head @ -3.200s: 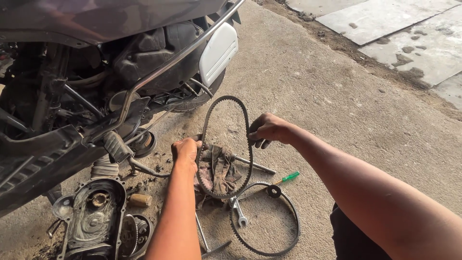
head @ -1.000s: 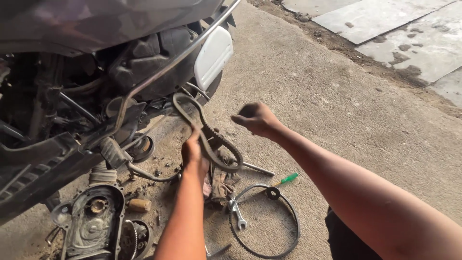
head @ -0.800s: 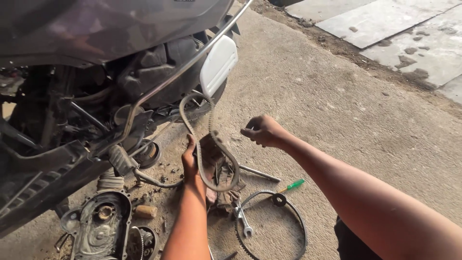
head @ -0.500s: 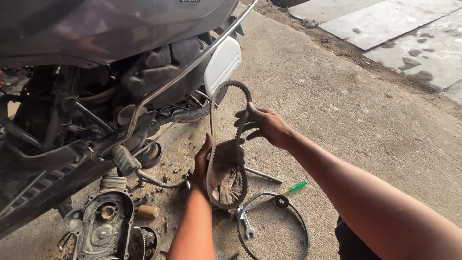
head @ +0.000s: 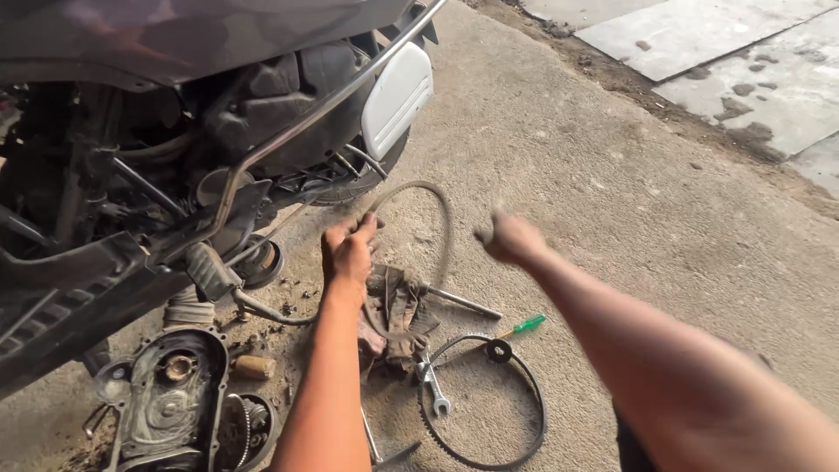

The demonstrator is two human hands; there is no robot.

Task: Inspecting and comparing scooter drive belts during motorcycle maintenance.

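- We grip the upper run of the grey drive belt with our left hand, fingers curled shut around it just beside the scooter's open engine side, so the loop stands up off the ground rather than lying flat.
- The belt arcs from our left fist toward one o'clock, then drops to the dirty rag at six o'clock of the hand.
- Our right hand sits at three o'clock of the left, blurred; it looks bunched into a loose fist, clear of the belt, and we cannot tell whether it pinches anything.
- A second belt lies flat on the concrete at five o'clock, ringing a spanner and a green-handled screwdriver.
- The removed cover rests at eight o'clock.
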